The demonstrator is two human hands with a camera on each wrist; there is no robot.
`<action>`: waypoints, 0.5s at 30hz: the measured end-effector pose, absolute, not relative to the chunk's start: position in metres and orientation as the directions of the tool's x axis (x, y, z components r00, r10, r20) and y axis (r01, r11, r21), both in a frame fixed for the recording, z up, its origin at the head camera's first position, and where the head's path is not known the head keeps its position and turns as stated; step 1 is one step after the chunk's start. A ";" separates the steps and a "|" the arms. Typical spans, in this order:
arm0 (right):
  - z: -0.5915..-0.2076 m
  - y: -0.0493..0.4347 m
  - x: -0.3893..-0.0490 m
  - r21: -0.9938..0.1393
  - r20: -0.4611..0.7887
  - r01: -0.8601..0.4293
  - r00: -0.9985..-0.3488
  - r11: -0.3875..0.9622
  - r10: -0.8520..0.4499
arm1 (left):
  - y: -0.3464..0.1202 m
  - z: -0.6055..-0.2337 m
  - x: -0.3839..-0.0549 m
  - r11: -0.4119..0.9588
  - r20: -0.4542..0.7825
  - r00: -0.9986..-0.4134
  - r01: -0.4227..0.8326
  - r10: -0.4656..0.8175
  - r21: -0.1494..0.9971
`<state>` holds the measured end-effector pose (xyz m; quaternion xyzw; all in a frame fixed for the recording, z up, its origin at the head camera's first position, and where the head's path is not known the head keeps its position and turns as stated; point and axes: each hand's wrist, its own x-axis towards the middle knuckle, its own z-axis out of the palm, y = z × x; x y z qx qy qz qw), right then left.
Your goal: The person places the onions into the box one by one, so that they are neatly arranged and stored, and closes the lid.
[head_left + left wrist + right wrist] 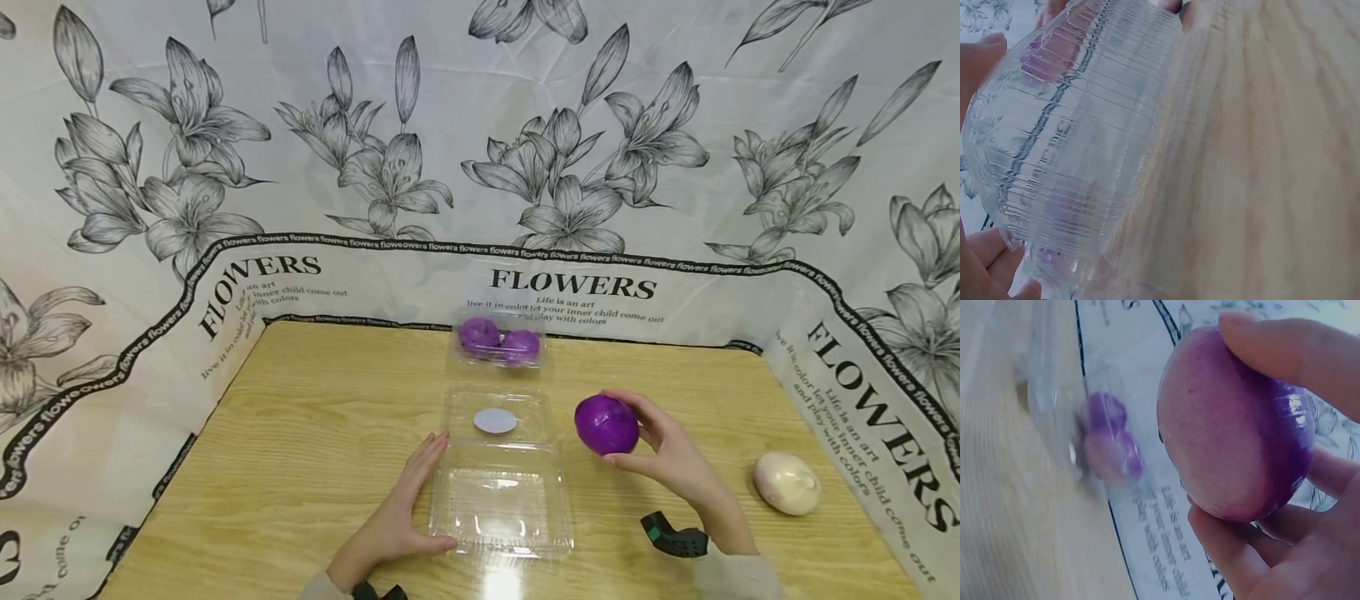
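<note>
My right hand (669, 457) holds a round, glossy purple fruit or vegetable (606, 425) above the table, thumb on one side and fingers on the other. Its exact kind is unclear; the right wrist view shows a paler pinkish side on this purple piece (1229, 425). A clear plastic clamshell box (497, 500) lies unfolded on the table, a white oval label (495, 421) on its far half. Along the box's left edge rests my left hand (397, 517), fingers stretched out and thumb at the near corner. Ridged clear plastic (1085, 125) fills much of the left wrist view.
Behind the unfolded box, a second clear box (498, 363) holds two purple pieces (519, 346) near the back cloth. A pale, rounded, shiny object (787, 483) sits at the right. Flower-printed cloth (360, 283) borders the wooden table (322, 417).
</note>
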<state>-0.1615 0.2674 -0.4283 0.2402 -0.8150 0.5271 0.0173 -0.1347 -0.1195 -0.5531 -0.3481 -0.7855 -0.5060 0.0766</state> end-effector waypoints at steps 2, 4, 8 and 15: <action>-0.426 0.258 -0.162 -0.847 0.289 -0.419 -0.879 0.326 -0.379 | -0.119 -0.553 -0.135 0.243 0.471 -0.746 0.623 0.470 0.744; -0.424 0.249 -0.162 -0.849 0.290 -0.421 -0.877 0.318 -0.384 | -0.119 -0.553 -0.135 0.241 0.470 -0.746 0.622 0.471 0.745; -0.421 0.231 -0.161 -0.854 0.300 -0.429 -0.869 0.296 -0.394 | -0.119 -0.552 -0.135 0.241 0.472 -0.743 0.626 0.474 0.742; -0.422 0.202 -0.160 -0.863 0.333 -0.448 -0.851 0.232 -0.405 | -0.118 -0.551 -0.135 0.238 0.468 -0.744 0.622 0.478 0.746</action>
